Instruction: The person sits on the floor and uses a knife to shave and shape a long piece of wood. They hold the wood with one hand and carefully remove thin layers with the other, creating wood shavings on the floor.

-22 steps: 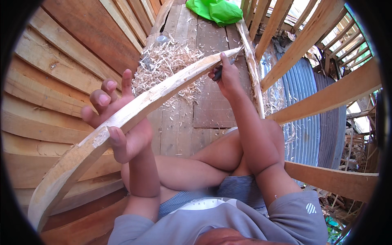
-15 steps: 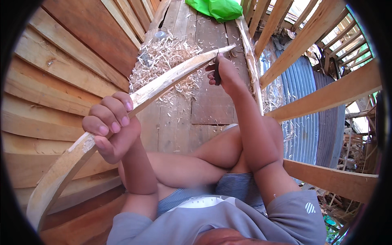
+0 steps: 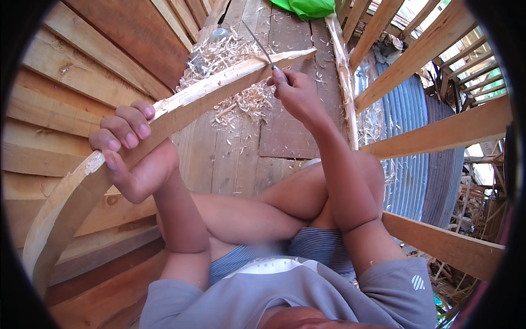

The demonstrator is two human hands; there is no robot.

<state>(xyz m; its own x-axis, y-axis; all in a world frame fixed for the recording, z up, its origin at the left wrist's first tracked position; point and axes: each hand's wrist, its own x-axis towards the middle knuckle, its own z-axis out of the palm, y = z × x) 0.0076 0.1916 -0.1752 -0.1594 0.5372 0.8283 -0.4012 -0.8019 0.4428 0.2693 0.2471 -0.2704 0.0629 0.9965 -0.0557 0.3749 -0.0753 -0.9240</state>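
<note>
A long curved piece of pale wood (image 3: 192, 101) slants from the lower left up to a pointed tip at the upper middle. My left hand (image 3: 129, 151) is closed around its middle stretch, fingers over the upper edge and thumb below. My right hand (image 3: 296, 96) grips the handle of a knife, mostly hidden in the fist. The thin knife blade (image 3: 256, 39) points up and to the left, crossing the wood's edge a little short of the tip. The wood's upper face looks freshly cut and rough; its side is smoother.
A heap of wood shavings (image 3: 219, 63) lies on the plank floor (image 3: 219, 164), a clear glass or plastic object (image 3: 219, 34) beside it. Board walling (image 3: 71, 104) rises on the left. Slatted railing (image 3: 438, 129) and corrugated metal sheet (image 3: 405, 131) are at the right. Green cloth or plastic (image 3: 301, 8) lies ahead.
My right hand has drawn back slightly toward me and turned, so the blade now shows. The wood has shifted left at my left hand, rolled to show more of its side.
</note>
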